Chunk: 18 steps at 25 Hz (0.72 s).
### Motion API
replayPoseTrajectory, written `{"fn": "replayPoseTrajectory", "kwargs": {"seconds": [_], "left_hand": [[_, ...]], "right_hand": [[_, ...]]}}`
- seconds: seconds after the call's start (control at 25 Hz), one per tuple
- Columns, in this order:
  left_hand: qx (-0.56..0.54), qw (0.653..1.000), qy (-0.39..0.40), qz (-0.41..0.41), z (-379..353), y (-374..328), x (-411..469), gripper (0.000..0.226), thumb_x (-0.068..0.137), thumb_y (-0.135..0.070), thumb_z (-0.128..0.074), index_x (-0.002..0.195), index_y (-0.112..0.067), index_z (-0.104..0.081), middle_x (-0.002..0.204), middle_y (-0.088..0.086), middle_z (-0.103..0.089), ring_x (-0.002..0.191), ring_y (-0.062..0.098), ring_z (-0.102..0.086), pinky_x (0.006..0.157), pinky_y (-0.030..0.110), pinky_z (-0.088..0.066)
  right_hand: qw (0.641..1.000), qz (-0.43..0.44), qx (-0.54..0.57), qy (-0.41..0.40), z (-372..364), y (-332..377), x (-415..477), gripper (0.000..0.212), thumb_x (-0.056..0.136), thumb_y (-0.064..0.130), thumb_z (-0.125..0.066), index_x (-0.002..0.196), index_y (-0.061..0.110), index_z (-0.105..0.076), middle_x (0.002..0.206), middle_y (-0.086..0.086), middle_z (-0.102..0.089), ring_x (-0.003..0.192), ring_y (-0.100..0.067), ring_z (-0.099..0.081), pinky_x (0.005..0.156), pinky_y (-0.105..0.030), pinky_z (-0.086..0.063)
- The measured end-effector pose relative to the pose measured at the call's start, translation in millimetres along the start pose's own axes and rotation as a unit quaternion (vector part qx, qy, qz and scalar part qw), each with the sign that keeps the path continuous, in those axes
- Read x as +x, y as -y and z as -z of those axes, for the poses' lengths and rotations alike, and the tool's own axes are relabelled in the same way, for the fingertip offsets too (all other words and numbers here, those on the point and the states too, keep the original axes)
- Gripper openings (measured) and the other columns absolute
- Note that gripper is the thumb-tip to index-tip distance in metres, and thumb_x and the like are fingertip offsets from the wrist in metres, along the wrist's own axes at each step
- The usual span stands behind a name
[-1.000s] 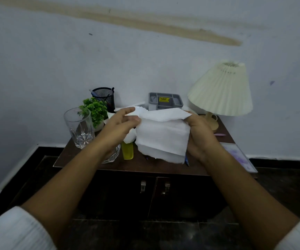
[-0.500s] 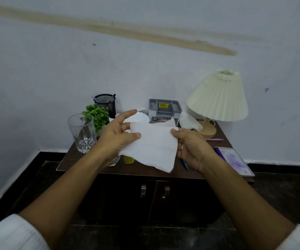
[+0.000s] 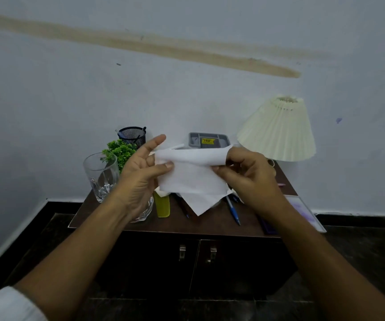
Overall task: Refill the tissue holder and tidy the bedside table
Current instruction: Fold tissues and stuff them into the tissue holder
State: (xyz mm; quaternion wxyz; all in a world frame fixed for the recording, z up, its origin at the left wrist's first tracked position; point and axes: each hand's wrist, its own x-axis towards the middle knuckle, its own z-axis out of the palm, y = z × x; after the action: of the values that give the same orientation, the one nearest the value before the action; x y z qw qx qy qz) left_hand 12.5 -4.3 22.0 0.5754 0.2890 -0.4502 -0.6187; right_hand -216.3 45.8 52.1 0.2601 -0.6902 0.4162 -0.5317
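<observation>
The tissue (image 3: 193,174) hides the front of the grey tray (image 3: 208,141) at the back and the middle of the tabletop (image 3: 210,224). The tray's yellow label is too small to read. Only the foot of a yellow thing (image 3: 162,207) and the ends of a blue pen (image 3: 233,210) show below the sheet. A low glass (image 3: 144,213) is mostly covered by the left wrist, the lamp (image 3: 277,130) has its base behind the right grip (image 3: 249,174), and the right forearm cuts across a frame (image 3: 307,210) at the table's right edge. White sleeves are cut off at the bottom corners.

The tissue hangs in the air above the tabletop, stretched between both grips. The left grip (image 3: 140,177) pinches its left edge, thumb on the front and fingers behind, the forefinger sticking up free. The right grip pinches the right edge, where the top of the sheet folds over the fingertips. One corner droops to a point below, between the wrists.

A tall glass (image 3: 101,177), a plant (image 3: 119,151) and a mesh cup (image 3: 132,136) stand left of the left grip.
</observation>
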Motion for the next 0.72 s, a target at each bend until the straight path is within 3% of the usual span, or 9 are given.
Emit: {"fn": "replayPoseTrajectory", "kwargs": {"seconds": [0.12,0.28,0.36,0.52,0.64,0.72], "left_hand": [[0.055,0.998,-0.016,0.028,1.2,5.0,-3.5,0.068,0.076,0.014,-0.067,0.137,-0.014,-0.057,0.097,0.002,-0.078,0.09,0.015,-0.071,0.073,0.027,-0.061],[0.097,0.995,-0.031,0.013,1.7,3.1,-4.2,0.058,0.083,0.012,-0.066,0.134,-0.016,-0.061,0.101,0.005,-0.079,0.093,0.017,-0.072,0.084,0.039,-0.06],[0.057,0.998,-0.013,0.006,-0.6,-3.8,-4.0,0.06,0.084,0.01,-0.065,0.137,-0.018,-0.058,0.107,0.005,-0.078,0.097,0.016,-0.072,0.084,0.037,-0.061],[-0.028,0.996,0.083,0.001,-3.5,-21.1,-6.1,0.069,0.08,0.003,-0.067,0.145,-0.018,-0.052,0.13,0.014,-0.065,0.112,0.025,-0.065,0.099,0.042,-0.053],[-0.026,0.991,0.13,0.001,0.8,-28.5,-6.6,0.069,0.077,0.008,-0.054,0.144,-0.01,-0.052,0.131,0.02,-0.061,0.115,0.029,-0.059,0.105,0.045,-0.048],[0.063,0.989,0.133,0.023,4.2,-27.4,-8.1,0.064,0.073,0.006,-0.05,0.133,-0.012,-0.063,0.116,0.016,-0.07,0.103,0.022,-0.065,0.094,0.036,-0.055]], "right_hand": [[0.999,-0.014,-0.036,-0.011,-1.3,-13.3,-3.7,0.022,0.092,0.0,-0.067,0.109,0.011,-0.076,0.103,-0.006,-0.076,0.101,-0.02,-0.071,0.085,-0.039,-0.059],[0.996,-0.075,0.016,-0.049,-2.7,-24.3,-1.1,0.015,0.093,0.009,-0.07,0.107,0.012,-0.075,0.1,-0.021,-0.073,0.098,-0.041,-0.067,0.085,-0.055,-0.058],[0.996,-0.071,0.033,-0.035,-1.3,-22.3,-0.3,0.015,0.094,0.008,-0.068,0.107,0.01,-0.074,0.101,-0.022,-0.072,0.098,-0.04,-0.068,0.084,-0.052,-0.059],[0.993,-0.092,0.042,0.057,-6.1,-14.3,-5.9,0.031,0.095,-0.001,-0.064,0.111,0.024,-0.075,0.11,0.008,-0.078,0.106,-0.012,-0.072,0.09,-0.034,-0.06],[0.994,-0.106,0.023,-0.007,-3.1,-20.1,-3.1,0.025,0.096,0.005,-0.063,0.107,0.022,-0.077,0.108,0.006,-0.078,0.104,-0.012,-0.072,0.092,-0.037,-0.059],[0.991,-0.109,0.041,-0.071,3.0,-19.3,-0.8,0.02,0.096,0.006,-0.062,0.101,0.017,-0.078,0.101,0.004,-0.078,0.098,-0.012,-0.072,0.084,-0.032,-0.06]]}}
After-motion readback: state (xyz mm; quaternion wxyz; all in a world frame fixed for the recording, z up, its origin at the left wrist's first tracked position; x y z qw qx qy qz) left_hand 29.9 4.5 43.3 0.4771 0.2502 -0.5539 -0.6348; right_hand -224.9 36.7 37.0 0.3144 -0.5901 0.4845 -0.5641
